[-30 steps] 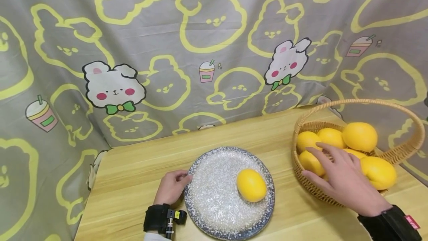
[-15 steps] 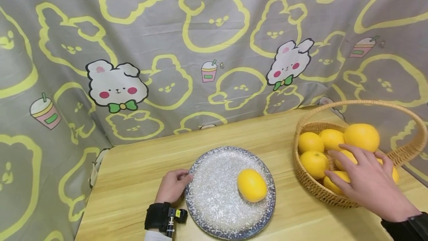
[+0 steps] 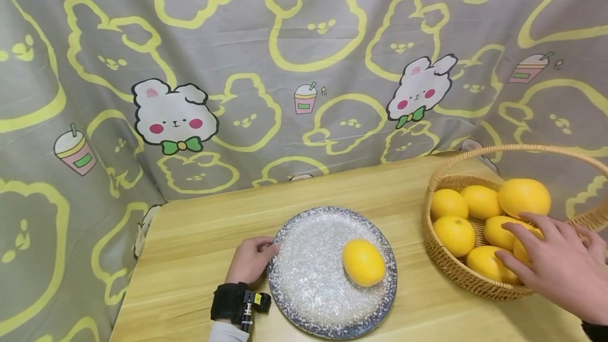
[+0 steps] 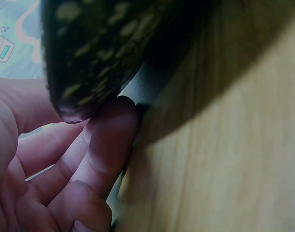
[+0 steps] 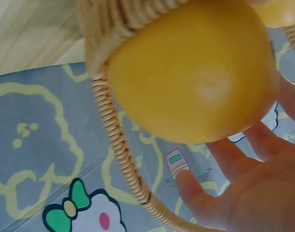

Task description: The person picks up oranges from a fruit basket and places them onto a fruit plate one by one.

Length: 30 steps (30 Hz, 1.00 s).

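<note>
Near left, our left hand (image 3: 250,260) pinches the rim of the speckled plate (image 3: 304,278), one orange (image 3: 363,262) lying on its right half. Farther right, our right hand (image 3: 558,265), fingers spread and gripping nothing, reaches over the oranges in the wicker basket (image 3: 456,273). We judge a pick is under way; next, close around the orange in the basket (image 5: 193,67) and lift it clear of the rim.

The right hand (image 3: 560,265) hides one orange (image 3: 522,249); the basket (image 3: 456,273) is cut off rightward.

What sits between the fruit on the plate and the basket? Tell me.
In the head view, between the yellow fruit and the wicker basket lie only the speckled plate's rim and a bare strip of wooden table.
</note>
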### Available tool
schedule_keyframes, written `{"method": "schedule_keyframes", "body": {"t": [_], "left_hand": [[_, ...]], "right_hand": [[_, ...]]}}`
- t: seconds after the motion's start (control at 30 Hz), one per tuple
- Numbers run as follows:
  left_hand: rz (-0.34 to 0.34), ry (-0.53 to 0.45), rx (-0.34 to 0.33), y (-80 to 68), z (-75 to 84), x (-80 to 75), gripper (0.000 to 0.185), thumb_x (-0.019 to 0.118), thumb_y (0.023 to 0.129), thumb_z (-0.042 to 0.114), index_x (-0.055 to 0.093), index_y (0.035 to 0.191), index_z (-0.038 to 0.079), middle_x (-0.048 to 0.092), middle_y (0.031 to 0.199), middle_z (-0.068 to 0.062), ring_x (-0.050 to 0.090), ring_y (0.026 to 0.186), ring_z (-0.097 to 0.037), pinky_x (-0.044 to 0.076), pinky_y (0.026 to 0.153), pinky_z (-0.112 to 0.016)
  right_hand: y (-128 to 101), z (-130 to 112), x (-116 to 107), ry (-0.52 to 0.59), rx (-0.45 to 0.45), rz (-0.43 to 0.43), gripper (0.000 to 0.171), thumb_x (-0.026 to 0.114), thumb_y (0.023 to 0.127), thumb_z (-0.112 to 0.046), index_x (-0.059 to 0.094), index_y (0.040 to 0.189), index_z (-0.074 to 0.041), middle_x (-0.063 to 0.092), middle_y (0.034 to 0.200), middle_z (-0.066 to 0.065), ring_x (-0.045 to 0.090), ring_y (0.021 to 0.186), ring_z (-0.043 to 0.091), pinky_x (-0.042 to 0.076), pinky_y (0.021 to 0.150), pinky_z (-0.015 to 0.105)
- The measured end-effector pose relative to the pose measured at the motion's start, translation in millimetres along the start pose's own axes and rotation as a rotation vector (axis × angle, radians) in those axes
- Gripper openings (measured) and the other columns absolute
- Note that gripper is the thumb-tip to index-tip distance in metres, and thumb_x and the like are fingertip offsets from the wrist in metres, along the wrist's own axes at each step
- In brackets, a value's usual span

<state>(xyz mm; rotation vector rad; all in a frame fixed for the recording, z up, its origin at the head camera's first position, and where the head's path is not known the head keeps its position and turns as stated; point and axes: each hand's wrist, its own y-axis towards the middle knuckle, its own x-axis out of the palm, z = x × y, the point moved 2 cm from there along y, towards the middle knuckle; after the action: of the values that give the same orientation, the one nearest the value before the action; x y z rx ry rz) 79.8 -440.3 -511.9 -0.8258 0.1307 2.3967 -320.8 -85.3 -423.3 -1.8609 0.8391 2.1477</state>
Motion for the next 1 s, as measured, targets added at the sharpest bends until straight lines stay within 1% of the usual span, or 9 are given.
{"method": "schedule_keyframes", "body": {"t": [0.1,0.2,0.4,0.5,0.6,0.63,0.77,0.87,1.0], "left_hand": [[0.002,0.002,0.004,0.9,0.8,0.3,0.028,0.070,0.098,0.026,0.077,0.121,0.012,0.071,0.086,-0.001,0.054,0.067,-0.014,0.042,0.062,-0.026],[-0.001,0.004,0.006,0.9,0.7,0.2,0.028,0.069,0.098,0.026,0.077,0.121,0.012,0.073,0.090,-0.001,0.055,0.070,-0.014,0.042,0.065,-0.027],[-0.004,0.005,0.006,0.2,-1.0,0.1,0.027,0.069,0.098,0.025,0.077,0.120,0.012,0.075,0.094,-0.002,0.056,0.075,-0.014,0.044,0.069,-0.028],[-0.004,0.002,0.001,-0.2,0.0,0.3,0.026,0.069,0.098,0.025,0.077,0.120,0.012,0.075,0.094,-0.002,0.056,0.074,-0.014,0.044,0.069,-0.028],[-0.002,0.001,-0.002,-0.9,0.6,-0.2,0.027,0.069,0.098,0.026,0.077,0.120,0.011,0.075,0.094,-0.002,0.057,0.075,-0.014,0.044,0.068,-0.028],[-0.002,-0.001,-0.005,-0.8,0.7,-0.2,0.028,0.069,0.098,0.026,0.077,0.120,0.011,0.075,0.094,-0.002,0.057,0.075,-0.014,0.044,0.068,-0.028],[0.000,0.001,0.001,-0.4,0.4,-0.6,0.029,0.069,0.098,0.027,0.077,0.120,0.011,0.076,0.095,-0.002,0.058,0.076,-0.013,0.045,0.067,-0.028],[-0.002,0.001,-0.005,0.4,-0.1,0.1,0.028,0.069,0.098,0.027,0.077,0.121,0.012,0.076,0.096,-0.003,0.059,0.076,-0.013,0.045,0.068,-0.028],[0.001,0.000,-0.015,1.3,0.1,0.8,0.028,0.069,0.098,0.027,0.077,0.121,0.012,0.076,0.095,-0.003,0.059,0.076,-0.014,0.045,0.068,-0.028]], "right_hand": [[-1,8,0,-0.004,0.014,-0.004,0.049,0.079,0.087,-0.046,0.066,0.116,-0.009,0.045,0.133,0.033,0.042,0.108,0.064,0.018,0.100,0.081],[-3,12,1,-0.007,0.006,0.013,0.049,0.081,0.085,-0.043,0.066,0.115,-0.007,0.046,0.129,0.035,0.047,0.100,0.065,0.021,0.097,0.080],[-4,22,7,0.013,0.012,0.008,0.052,0.081,0.085,-0.043,0.062,0.119,-0.009,0.045,0.130,0.036,0.050,0.096,0.066,0.020,0.096,0.084],[-3,26,9,0.001,0.016,-0.008,0.051,0.080,0.086,-0.045,0.063,0.119,-0.009,0.049,0.128,0.033,0.054,0.093,0.061,0.025,0.091,0.083],[-1,27,11,-0.018,0.002,-0.006,0.050,0.078,0.087,-0.046,0.065,0.119,-0.009,0.054,0.123,0.031,0.058,0.086,0.054,0.035,0.081,0.075],[0,27,11,-0.022,-0.006,0.000,0.050,0.078,0.088,-0.047,0.066,0.118,-0.009,0.055,0.121,0.031,0.059,0.084,0.052,0.038,0.078,0.072],[1,27,13,0.014,-0.106,0.066,0.047,0.078,0.090,-0.042,0.068,0.113,-0.003,0.058,0.112,0.032,0.059,0.083,0.046,0.043,0.069,0.060],[0,26,15,0.061,-0.173,0.113,0.042,0.078,0.090,-0.037,0.069,0.108,-0.001,0.061,0.106,0.031,0.058,0.087,0.042,0.043,0.070,0.057],[-1,25,18,0.102,-0.170,0.166,0.034,0.079,0.089,-0.033,0.071,0.102,-0.003,0.061,0.104,0.027,0.057,0.088,0.040,0.043,0.073,0.057]]}}
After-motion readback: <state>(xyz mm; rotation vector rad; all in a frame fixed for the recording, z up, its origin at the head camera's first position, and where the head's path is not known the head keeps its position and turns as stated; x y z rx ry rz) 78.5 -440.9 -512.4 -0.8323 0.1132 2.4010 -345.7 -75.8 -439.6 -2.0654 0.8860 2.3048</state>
